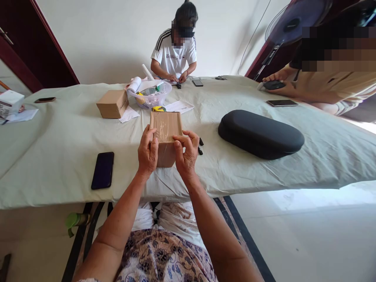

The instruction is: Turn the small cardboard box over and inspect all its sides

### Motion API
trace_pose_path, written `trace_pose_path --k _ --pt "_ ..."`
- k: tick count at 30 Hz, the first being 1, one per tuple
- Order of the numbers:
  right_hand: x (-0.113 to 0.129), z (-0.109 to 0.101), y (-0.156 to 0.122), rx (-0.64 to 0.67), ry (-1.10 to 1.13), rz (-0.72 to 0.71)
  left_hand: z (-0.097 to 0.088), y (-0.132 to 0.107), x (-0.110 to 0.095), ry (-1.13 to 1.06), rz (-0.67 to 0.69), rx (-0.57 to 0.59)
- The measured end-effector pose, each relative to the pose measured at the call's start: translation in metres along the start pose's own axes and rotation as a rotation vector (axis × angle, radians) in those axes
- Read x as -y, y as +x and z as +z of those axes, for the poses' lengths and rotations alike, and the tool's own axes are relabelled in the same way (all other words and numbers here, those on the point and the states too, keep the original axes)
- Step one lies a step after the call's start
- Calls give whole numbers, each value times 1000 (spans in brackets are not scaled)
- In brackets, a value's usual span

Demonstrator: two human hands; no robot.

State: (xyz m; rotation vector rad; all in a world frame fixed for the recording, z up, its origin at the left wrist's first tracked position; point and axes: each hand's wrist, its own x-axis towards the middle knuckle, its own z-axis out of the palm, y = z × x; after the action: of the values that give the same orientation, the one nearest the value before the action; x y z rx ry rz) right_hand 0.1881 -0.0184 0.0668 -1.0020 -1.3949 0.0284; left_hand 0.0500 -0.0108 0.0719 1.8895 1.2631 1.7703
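Note:
A small brown cardboard box (166, 153) stands on the cloth-covered table in front of me, with shiny clear tape across its top. My left hand (148, 150) grips the box's left side, thumb toward the near edge. On the opposite side my right hand (187, 150) has its thumb and fingers at the top right edge, the index finger lying on the top. Partly hidden behind my right hand is a small black object (200, 145); its kind I cannot make out. Just beyond the box sits a yellow tape measure (159, 109).
A phone (102, 170) lies at left front, a black hard case (261, 134) at right. Farther back are another cardboard box (112, 103) and a plastic basket (151, 101) of supplies. One person (176, 51) sits opposite; another person (326, 78) works at right.

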Motion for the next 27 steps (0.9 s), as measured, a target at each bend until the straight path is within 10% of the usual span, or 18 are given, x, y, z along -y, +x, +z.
trace_pose_path --k 19,27 --pt "17 -40 -38 91 220 31 -28 -44 -18 -88 44 12" --pt "-1 -53 20 340 115 -18 -47 -41 -3 -197 -29 74"
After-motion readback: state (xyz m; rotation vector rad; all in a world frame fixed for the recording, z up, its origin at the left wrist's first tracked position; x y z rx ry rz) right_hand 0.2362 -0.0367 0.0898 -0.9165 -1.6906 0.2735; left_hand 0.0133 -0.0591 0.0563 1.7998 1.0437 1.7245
